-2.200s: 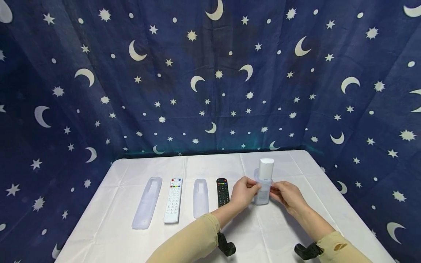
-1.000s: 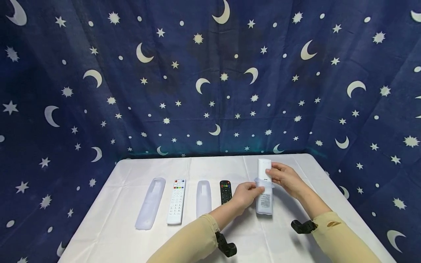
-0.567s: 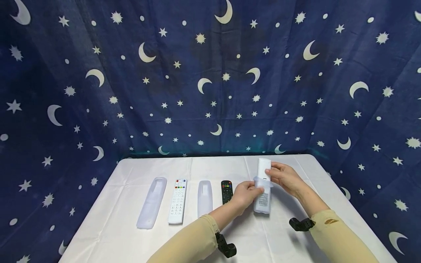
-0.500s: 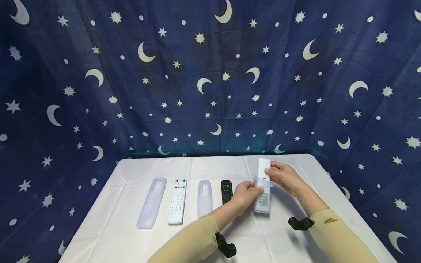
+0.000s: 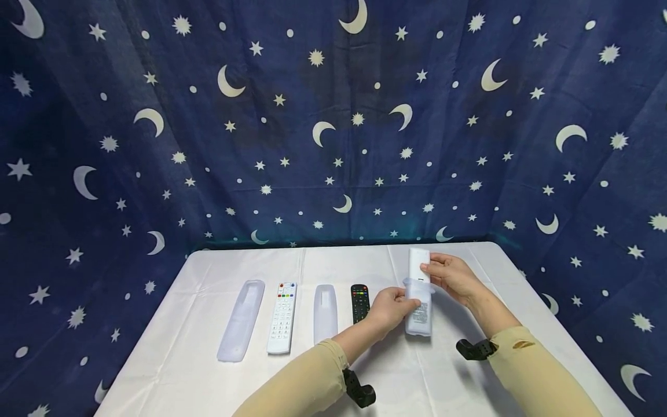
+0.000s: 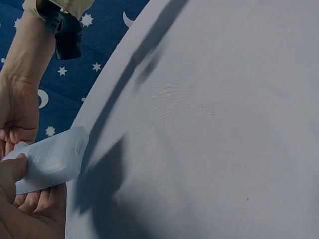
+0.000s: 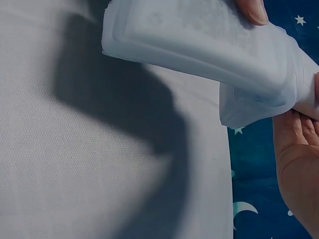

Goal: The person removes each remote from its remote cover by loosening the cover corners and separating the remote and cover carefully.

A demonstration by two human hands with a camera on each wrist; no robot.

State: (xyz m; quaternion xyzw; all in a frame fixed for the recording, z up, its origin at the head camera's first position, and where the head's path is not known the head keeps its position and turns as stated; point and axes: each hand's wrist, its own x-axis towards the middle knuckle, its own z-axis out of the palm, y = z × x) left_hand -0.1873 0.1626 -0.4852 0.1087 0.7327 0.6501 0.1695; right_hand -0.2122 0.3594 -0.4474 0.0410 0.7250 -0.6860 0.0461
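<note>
A white remote control (image 5: 419,258) is held back side up over the right part of the table, its lower part inside a translucent silicone cover (image 5: 418,325). The cover's mouth is folded outward partway up the remote, leaving the top end bare. My left hand (image 5: 387,309) pinches the cover from the left, thumb on its face. From the right, my right hand (image 5: 456,280) grips the bare upper end between thumb and fingers. The right wrist view shows the cover (image 7: 199,47) flared around the remote, above its own shadow. In the left wrist view the cover's closed end (image 6: 62,157) points right.
To the left on the white table (image 5: 182,376) lie a long translucent cover (image 5: 241,321), a white remote with buttons up (image 5: 282,318), a shorter cover (image 5: 325,313) and a black remote (image 5: 360,304), partly hidden by my left arm. A star-and-moon curtain (image 5: 333,145) hangs behind.
My right hand has shifted from the cover's right side up to the remote's bare end. The remote's lower end has come lower in view, showing a printed label. The last half second is nearly still.
</note>
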